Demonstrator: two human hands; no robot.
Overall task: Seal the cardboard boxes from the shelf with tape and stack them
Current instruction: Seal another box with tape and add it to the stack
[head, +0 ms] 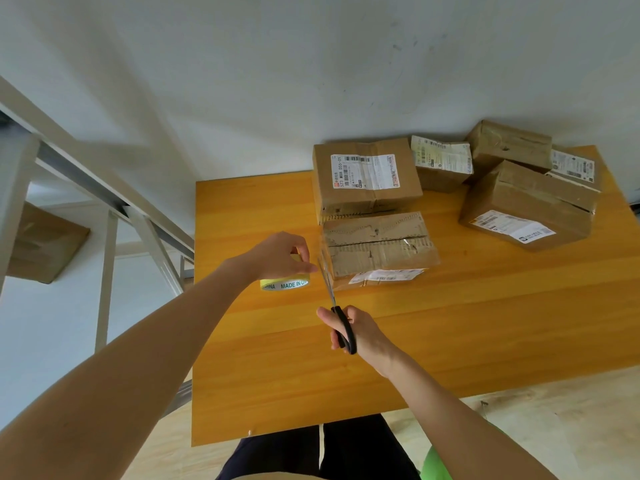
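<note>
The wooden surface [450, 341] had a bunch of boxes on it, none properly stacked: a loose heap [526, 202] far right, a labelled box [363, 178] at the back, and the nearest box [377, 247] touching its front, flaps closed. Another box [45, 244] sat on the shelf at left, so I'd guess plenty was left. The left grip [277, 256] curled over the tape roll [284, 284] just beside the nearest box. The right grip [356, 332] was wrapped round the scissors [341, 323], blades pointing up between roll and box, probably about to cut.
</note>
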